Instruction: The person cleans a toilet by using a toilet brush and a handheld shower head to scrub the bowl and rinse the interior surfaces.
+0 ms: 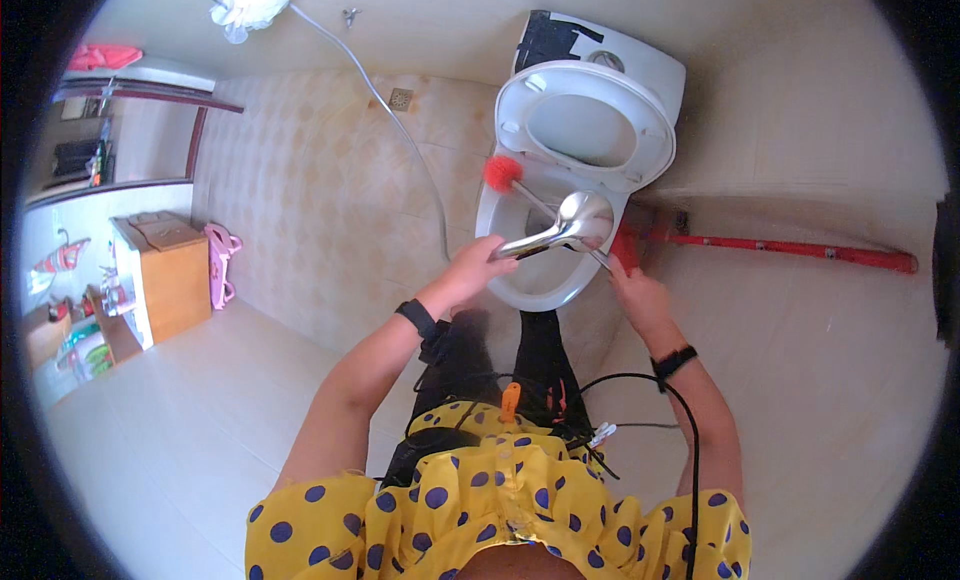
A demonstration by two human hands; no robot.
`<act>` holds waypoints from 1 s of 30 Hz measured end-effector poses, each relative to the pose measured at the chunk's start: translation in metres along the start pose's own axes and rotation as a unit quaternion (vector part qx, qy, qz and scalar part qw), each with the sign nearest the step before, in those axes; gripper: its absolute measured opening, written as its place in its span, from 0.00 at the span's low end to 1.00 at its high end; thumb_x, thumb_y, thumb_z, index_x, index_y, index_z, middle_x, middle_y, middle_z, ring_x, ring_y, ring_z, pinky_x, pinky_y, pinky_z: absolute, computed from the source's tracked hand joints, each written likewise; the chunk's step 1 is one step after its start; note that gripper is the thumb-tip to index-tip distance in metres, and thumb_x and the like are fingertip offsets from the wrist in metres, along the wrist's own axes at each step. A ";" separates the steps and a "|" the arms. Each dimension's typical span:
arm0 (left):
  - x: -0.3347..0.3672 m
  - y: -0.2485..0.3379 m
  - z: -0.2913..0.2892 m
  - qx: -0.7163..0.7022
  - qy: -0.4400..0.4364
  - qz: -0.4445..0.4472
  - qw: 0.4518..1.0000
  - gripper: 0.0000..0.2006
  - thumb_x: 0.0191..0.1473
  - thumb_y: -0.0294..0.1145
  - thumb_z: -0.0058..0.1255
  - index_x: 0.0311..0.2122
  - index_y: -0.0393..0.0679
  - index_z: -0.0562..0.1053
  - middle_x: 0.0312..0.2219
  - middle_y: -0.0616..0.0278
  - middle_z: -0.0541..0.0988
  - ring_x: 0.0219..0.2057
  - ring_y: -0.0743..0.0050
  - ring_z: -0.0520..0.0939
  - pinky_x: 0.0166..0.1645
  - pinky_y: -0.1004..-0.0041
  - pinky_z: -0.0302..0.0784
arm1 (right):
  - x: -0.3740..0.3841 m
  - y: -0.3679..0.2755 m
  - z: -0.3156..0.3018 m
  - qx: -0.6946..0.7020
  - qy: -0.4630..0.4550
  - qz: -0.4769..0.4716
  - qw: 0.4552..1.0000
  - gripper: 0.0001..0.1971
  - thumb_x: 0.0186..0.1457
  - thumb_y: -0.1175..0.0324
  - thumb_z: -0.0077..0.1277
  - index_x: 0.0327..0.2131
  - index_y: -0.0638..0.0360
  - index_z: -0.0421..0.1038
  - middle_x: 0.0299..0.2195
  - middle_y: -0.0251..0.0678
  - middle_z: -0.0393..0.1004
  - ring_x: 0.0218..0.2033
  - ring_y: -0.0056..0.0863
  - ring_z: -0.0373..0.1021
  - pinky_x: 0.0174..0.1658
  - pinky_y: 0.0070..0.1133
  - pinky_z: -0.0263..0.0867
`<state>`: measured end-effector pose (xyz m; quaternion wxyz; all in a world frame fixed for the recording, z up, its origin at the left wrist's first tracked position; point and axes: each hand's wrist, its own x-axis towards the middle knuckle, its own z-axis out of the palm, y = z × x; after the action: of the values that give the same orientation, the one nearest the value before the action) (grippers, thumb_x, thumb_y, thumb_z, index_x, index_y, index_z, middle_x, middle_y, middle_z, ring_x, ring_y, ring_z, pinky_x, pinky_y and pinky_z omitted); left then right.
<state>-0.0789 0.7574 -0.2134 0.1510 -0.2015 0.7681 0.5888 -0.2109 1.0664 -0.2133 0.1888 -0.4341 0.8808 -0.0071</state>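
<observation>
Over the toilet (546,302), the left hand (478,272) is clamping the shower head (590,218); the right hand (641,298) is gripping the brush (502,173), its shaft (532,199) running far-left from that grip (passing beneath the shower head).

The beige patterned tile floor (310,170) carries a white toilet (582,130) at the far side, right of centre; a square drain cover (400,100) sits farther left.

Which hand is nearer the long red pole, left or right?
Right. The right hand, holding the toilet brush, is left of the red pole; the left hand, holding the shower head, is farther left, across the toilet bowl.
</observation>
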 end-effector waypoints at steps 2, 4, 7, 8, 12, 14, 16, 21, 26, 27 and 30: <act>0.000 0.010 -0.005 0.014 -0.002 -0.012 1.000 0.14 0.51 0.36 0.55 0.36 0.37 0.69 0.28 0.56 0.73 0.30 0.68 0.73 0.37 0.69 0.68 | 0.033 0.001 -0.014 -0.009 -0.003 0.010 1.000 0.18 0.57 0.65 0.42 0.51 0.51 0.59 0.22 0.45 0.71 0.24 0.43 0.73 0.24 0.36 0.68; -0.005 0.019 -0.008 0.027 -0.008 -0.028 0.999 0.14 0.51 0.36 0.55 0.37 0.37 0.69 0.28 0.56 0.73 0.30 0.68 0.73 0.37 0.69 0.68 | 0.038 0.005 -0.020 -0.015 -0.010 0.022 1.000 0.18 0.58 0.65 0.42 0.51 0.51 0.59 0.22 0.45 0.72 0.25 0.43 0.73 0.24 0.37 0.68; -0.005 0.028 -0.009 -0.030 0.019 -0.024 0.999 0.15 0.50 0.37 0.56 0.37 0.37 0.69 0.28 0.58 0.73 0.31 0.71 0.72 0.38 0.70 0.68 | 0.024 0.037 -0.035 0.015 -0.054 0.065 0.996 0.17 0.58 0.64 0.42 0.51 0.50 0.60 0.24 0.43 0.73 0.26 0.45 0.73 0.25 0.38 0.67; -0.007 0.025 -0.008 -0.025 0.015 -0.027 0.999 0.15 0.51 0.37 0.55 0.39 0.38 0.69 0.29 0.58 0.73 0.32 0.71 0.73 0.39 0.71 0.68 | 0.009 0.046 -0.041 0.018 -0.058 0.057 0.997 0.17 0.58 0.63 0.42 0.51 0.50 0.60 0.24 0.43 0.73 0.25 0.45 0.72 0.26 0.39 0.67; -0.017 0.034 -0.012 -0.028 0.013 -0.032 0.999 0.15 0.52 0.38 0.53 0.39 0.38 0.68 0.29 0.60 0.72 0.32 0.72 0.72 0.40 0.72 0.68 | -0.019 0.044 -0.067 -0.014 -0.080 0.040 0.996 0.17 0.58 0.61 0.42 0.50 0.49 0.61 0.24 0.43 0.73 0.24 0.46 0.72 0.27 0.40 0.66; -0.017 0.034 -0.010 -0.030 0.016 -0.039 0.999 0.15 0.52 0.39 0.53 0.39 0.38 0.68 0.29 0.60 0.71 0.32 0.72 0.71 0.40 0.71 0.67 | -0.008 0.043 -0.063 -0.019 -0.053 0.009 0.998 0.16 0.59 0.61 0.41 0.50 0.50 0.60 0.24 0.44 0.73 0.24 0.46 0.71 0.26 0.40 0.65; -0.017 0.032 -0.009 -0.030 0.021 -0.047 0.998 0.15 0.52 0.39 0.52 0.38 0.38 0.68 0.29 0.60 0.71 0.32 0.72 0.71 0.40 0.71 0.67 | 0.012 0.034 -0.061 -0.021 -0.026 -0.024 0.999 0.16 0.59 0.62 0.41 0.50 0.50 0.60 0.23 0.44 0.73 0.23 0.46 0.71 0.26 0.40 0.65; -0.021 0.039 -0.007 -0.045 0.020 -0.055 0.997 0.16 0.53 0.41 0.52 0.38 0.39 0.68 0.29 0.60 0.70 0.33 0.72 0.70 0.40 0.71 0.66 | 0.079 0.015 -0.051 0.028 -0.030 -0.031 0.999 0.18 0.58 0.58 0.43 0.50 0.49 0.63 0.24 0.46 0.73 0.26 0.46 0.71 0.27 0.37 0.66; -0.024 0.023 -0.004 -0.055 0.039 -0.039 0.997 0.17 0.52 0.43 0.53 0.38 0.40 0.68 0.28 0.60 0.70 0.32 0.72 0.71 0.39 0.70 0.67 | 0.042 0.037 -0.066 0.060 -0.087 0.018 0.994 0.18 0.58 0.56 0.41 0.50 0.50 0.64 0.28 0.48 0.74 0.29 0.48 0.72 0.31 0.39 0.66; -0.024 0.025 -0.003 -0.054 0.047 -0.036 0.997 0.17 0.52 0.44 0.53 0.38 0.40 0.68 0.28 0.60 0.70 0.32 0.72 0.71 0.39 0.70 0.67 | 0.042 0.044 -0.064 0.071 -0.092 0.029 0.993 0.19 0.59 0.54 0.40 0.50 0.49 0.64 0.29 0.49 0.74 0.29 0.49 0.72 0.31 0.41 0.67; -0.021 0.024 0.000 -0.065 0.038 -0.032 0.997 0.17 0.52 0.44 0.53 0.38 0.40 0.68 0.27 0.60 0.71 0.31 0.72 0.71 0.38 0.70 0.67 | 0.077 0.039 -0.046 0.093 -0.069 0.005 0.993 0.19 0.58 0.55 0.42 0.52 0.46 0.63 0.30 0.50 0.74 0.31 0.51 0.72 0.33 0.40 0.67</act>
<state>-0.0718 0.7655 -0.1834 0.1271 -0.2578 0.7262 0.6245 -0.2991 1.0245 -0.2025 0.2883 -0.4100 0.8634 -0.0578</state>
